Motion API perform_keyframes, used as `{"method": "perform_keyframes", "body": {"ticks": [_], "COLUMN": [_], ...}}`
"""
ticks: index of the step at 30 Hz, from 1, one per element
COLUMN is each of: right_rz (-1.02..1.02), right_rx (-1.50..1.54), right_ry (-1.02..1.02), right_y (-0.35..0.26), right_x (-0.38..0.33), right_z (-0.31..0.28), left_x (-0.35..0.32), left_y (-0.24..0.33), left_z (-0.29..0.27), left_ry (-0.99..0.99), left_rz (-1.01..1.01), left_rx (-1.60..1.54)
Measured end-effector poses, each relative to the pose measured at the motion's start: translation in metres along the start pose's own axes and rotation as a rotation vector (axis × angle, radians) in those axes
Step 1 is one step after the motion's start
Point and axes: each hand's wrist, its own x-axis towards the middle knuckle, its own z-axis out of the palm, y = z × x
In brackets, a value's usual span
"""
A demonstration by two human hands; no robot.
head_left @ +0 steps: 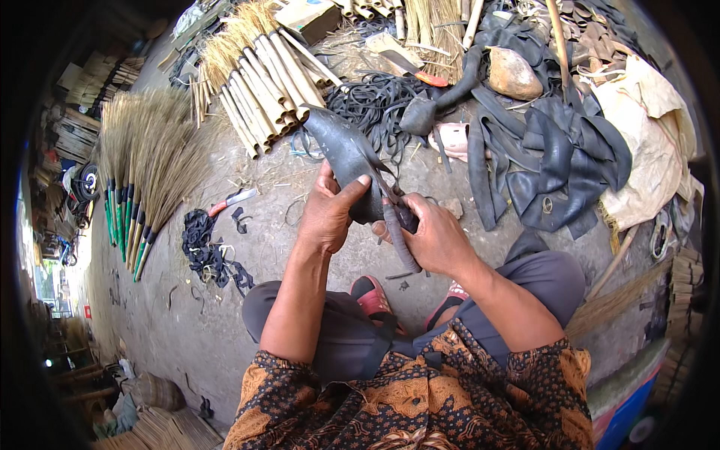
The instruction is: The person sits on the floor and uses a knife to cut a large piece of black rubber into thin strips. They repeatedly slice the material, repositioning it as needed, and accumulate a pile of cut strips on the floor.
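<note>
Above my lap, my left hand (328, 211) grips a broad sheet of black inner-tube rubber (339, 146), its thumb pressed on top. At the sheet's right edge my right hand (437, 238) is closed around a tool with a curved, grey wrapped handle (398, 238). It looks like a pair of shears; its blades lie against the rubber and are partly hidden. Past my hands lies a tangled heap of black rubber strips (379, 112). On the floor to the left, a knife with a red handle (219, 207) rests by a smaller pile of black scraps (202, 244).
Grass brooms (150, 165) lie at the left. Bamboo-handled bundles (262, 90) are stacked at the far side. To the right spread cut inner tubes (551, 161), a stone (514, 73) and a pale sack (645, 135). Another red-handled blade (430, 79) lies beyond the strips.
</note>
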Motion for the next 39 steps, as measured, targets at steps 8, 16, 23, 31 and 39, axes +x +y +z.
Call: {"method": "perform_keyframes", "body": {"ticks": [8,16,23,31,39], "right_rz": [0.017,0.022,0.075,-0.006,0.001], "right_rx": [-0.042,-0.078,-0.147,-0.03,-0.078], "right_ry": [-0.005,-0.001,-0.025,0.03,0.043], "right_y": [0.0,-0.001,-0.001,-0.002,0.002], "right_x": [-0.002,0.0,0.001,-0.002,-0.002], "right_z": [-0.006,0.001,-0.007,0.001,0.002], "left_x": [0.001,0.001,-0.003,0.0,0.001], "left_y": [-0.004,0.002,-0.007,0.0,-0.003], "left_z": [0.001,-0.001,0.007,0.002,-0.001], "left_ry": [-0.028,0.018,-0.023,0.019,-0.011], "left_rz": [0.017,0.013,-0.027,0.034,-0.004], "left_rx": [0.055,0.001,0.036,-0.017,0.069]}}
